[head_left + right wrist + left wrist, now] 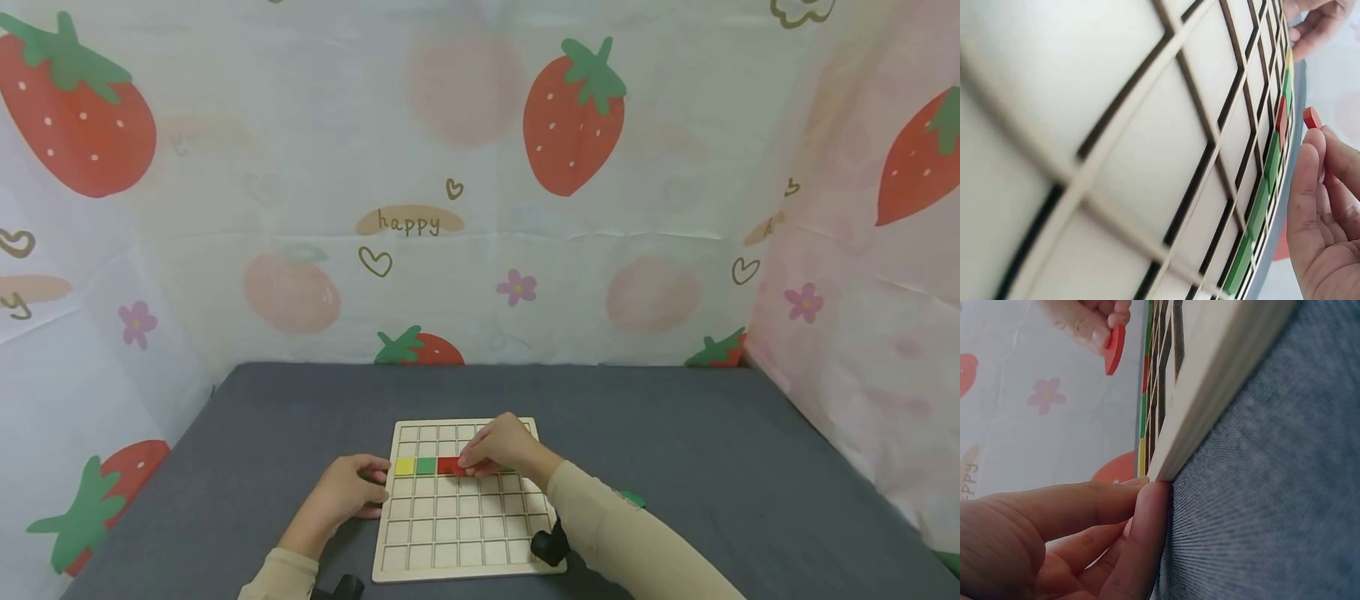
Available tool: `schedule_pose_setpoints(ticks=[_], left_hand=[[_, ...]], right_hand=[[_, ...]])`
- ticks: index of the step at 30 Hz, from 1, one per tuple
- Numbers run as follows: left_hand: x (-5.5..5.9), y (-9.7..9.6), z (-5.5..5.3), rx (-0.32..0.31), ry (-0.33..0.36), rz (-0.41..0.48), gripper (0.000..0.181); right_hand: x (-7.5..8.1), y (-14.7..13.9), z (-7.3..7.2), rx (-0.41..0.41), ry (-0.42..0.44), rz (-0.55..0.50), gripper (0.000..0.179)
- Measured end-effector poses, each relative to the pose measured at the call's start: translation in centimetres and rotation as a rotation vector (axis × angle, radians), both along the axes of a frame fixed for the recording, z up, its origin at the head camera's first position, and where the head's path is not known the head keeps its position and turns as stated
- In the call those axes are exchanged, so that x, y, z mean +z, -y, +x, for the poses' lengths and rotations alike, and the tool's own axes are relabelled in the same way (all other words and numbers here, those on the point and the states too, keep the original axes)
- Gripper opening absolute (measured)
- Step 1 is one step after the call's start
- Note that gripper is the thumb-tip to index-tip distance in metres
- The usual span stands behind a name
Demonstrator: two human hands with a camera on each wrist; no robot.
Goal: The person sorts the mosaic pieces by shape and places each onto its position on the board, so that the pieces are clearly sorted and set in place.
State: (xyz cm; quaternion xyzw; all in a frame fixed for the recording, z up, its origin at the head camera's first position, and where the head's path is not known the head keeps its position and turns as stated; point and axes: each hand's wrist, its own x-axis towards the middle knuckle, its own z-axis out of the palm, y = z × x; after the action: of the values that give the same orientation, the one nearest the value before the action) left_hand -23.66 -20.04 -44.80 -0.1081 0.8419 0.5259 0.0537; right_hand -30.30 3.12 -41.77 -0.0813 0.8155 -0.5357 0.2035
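Hands (347, 492) (504, 446) on board (446, 531) edge, red tile (1115, 353)

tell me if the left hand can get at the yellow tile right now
Probably yes: the left hand touches the left edge of the board, beside the yellow tile, and nothing covers that tile. The right hand, pinching a red tile, is farther along the board, out of the way.

Gridded board (425, 531) on grey table (675, 433)

2 beige sleeves (618, 521), black cameras (550, 547)
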Motion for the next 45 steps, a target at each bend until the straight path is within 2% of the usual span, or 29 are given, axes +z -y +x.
schedule_pose_setpoints(ticks=[20, 34, 39, 45], left_hand=[[0.3, 0.1, 0.0, 0.006, 0.018, 0.013, 0.049], [0.3, -0.1, 0.0, -0.003, 0.001, 0.007, 0.046], [0.3, -0.1, 0.1, -0.002, 0.007, 0.007, 0.046], [0.3, -0.1, 0.1, 0.001, 0.008, 0.003, 0.046]], right_hand=[[-0.6, 4.5, 0.5, 0.008, 0.035, -0.040, 0.007], [-1.2, 6.0, 1.2, -0.023, 0.058, -0.065, 0.006], [-1.3, 6.4, 1.6, -0.027, 0.039, -0.065, 0.006], [-1.1, 6.8, 2.0, -0.027, -0.015, -0.008, 0.005]])
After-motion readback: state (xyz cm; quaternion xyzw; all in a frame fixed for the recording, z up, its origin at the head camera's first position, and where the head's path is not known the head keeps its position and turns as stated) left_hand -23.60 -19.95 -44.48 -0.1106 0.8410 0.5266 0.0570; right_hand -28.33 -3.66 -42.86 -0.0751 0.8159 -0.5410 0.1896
